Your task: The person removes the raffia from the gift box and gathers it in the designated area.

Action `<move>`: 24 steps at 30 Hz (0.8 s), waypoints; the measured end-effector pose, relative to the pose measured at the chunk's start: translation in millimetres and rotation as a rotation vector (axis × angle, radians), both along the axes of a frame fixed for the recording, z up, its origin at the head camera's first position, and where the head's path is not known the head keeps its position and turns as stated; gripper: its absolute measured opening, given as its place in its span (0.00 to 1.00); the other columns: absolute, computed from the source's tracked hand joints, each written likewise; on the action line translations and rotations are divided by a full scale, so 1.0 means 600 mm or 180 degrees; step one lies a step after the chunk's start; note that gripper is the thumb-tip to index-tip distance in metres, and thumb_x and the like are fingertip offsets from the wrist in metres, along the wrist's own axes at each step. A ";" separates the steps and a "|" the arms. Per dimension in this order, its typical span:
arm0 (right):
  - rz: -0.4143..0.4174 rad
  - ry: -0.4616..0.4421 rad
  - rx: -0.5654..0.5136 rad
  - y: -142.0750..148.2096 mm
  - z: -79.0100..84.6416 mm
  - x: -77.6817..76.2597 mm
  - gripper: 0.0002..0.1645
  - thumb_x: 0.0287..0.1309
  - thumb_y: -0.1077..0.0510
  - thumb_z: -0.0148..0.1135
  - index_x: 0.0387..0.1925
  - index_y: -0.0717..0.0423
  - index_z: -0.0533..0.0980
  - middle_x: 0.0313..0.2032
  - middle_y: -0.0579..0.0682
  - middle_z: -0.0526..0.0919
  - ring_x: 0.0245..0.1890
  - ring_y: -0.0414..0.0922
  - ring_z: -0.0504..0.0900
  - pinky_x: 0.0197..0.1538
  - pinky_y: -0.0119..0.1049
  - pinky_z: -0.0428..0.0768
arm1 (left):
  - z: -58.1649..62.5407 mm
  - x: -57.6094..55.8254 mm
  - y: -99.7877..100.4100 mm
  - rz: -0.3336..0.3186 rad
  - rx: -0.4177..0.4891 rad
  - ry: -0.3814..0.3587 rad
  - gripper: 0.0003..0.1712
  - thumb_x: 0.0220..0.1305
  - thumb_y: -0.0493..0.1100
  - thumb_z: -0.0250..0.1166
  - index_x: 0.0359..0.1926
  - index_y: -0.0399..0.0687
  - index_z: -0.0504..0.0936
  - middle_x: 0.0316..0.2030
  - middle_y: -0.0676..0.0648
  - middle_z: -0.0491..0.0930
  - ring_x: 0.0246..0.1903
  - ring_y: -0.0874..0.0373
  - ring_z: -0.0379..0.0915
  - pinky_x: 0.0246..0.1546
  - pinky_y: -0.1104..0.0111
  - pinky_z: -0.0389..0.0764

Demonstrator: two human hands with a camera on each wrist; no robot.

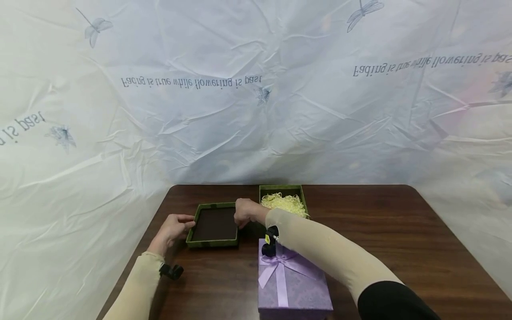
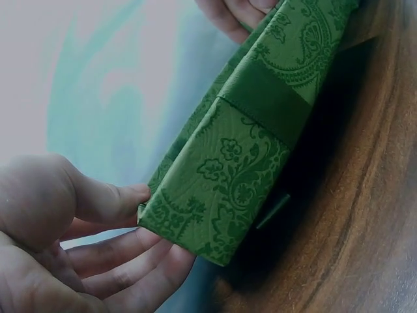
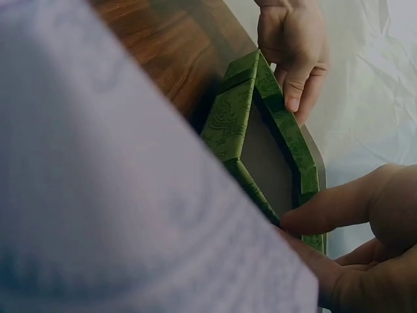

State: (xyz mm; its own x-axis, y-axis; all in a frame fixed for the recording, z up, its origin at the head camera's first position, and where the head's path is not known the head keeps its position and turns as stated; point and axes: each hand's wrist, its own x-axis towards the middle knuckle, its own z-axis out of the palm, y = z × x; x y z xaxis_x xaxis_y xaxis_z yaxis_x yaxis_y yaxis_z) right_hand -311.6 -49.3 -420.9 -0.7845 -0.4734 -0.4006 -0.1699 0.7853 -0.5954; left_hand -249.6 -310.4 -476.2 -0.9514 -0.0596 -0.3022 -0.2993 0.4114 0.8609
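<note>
A shallow green box lid (image 1: 212, 243) lies inner side up on the left half of the table, its dark inside showing. My left hand (image 1: 172, 229) pinches its left side; the left wrist view shows thumb and fingers at a corner of the patterned lid (image 2: 228, 163). Across from it, my right hand (image 1: 246, 211) grips the right side. In the right wrist view the right thumb is over the rim of the lid (image 3: 228, 124), and the fingers are partly hidden. Whether the lid touches the table all round I cannot tell.
Behind my right wrist stands an open green box (image 1: 302, 192) filled with pale yellow shredded paper (image 1: 284, 203). A purple gift box (image 1: 296, 289) with a ribbon bow sits below my right forearm. The brown table (image 1: 372, 231) meets a printed white sheet (image 1: 224, 133) at the back.
</note>
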 end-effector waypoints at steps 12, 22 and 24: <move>0.0104 -0.0112 -0.0003 -0.002 -0.005 0.005 0.27 0.59 0.69 0.58 0.14 0.46 0.57 0.11 0.42 0.55 0.16 0.43 0.78 0.21 0.32 0.63 | -0.006 0.002 0.008 0.0011 0.0017 0.0042 0.24 0.68 0.36 0.61 0.63 0.32 0.73 0.60 0.28 0.71 0.54 0.39 0.75 0.44 0.56 0.85; 0.0157 -0.0164 0.0017 -0.001 -0.002 0.007 0.25 0.60 0.69 0.58 0.12 0.48 0.65 0.09 0.43 0.60 0.18 0.45 0.80 0.22 0.30 0.66 | -0.011 0.005 0.006 0.0094 -0.0022 0.0020 0.24 0.68 0.38 0.62 0.63 0.34 0.73 0.57 0.30 0.74 0.51 0.42 0.76 0.42 0.55 0.85; 0.0150 -0.0162 -0.0032 0.001 0.000 0.007 0.27 0.61 0.68 0.58 0.11 0.47 0.63 0.09 0.43 0.59 0.24 0.53 0.85 0.23 0.31 0.71 | -0.012 0.004 0.006 0.0111 -0.0026 0.0019 0.24 0.68 0.38 0.62 0.62 0.35 0.74 0.57 0.31 0.75 0.50 0.42 0.76 0.41 0.56 0.85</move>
State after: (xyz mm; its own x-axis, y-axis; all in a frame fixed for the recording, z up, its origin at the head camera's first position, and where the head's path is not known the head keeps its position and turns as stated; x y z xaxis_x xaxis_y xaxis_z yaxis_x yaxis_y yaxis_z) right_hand -307.3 -48.9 -421.2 -0.7399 -0.5136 -0.4344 -0.1759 0.7710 -0.6120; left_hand -247.2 -306.9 -483.2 -0.9504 -0.0952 -0.2960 -0.3085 0.4079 0.8593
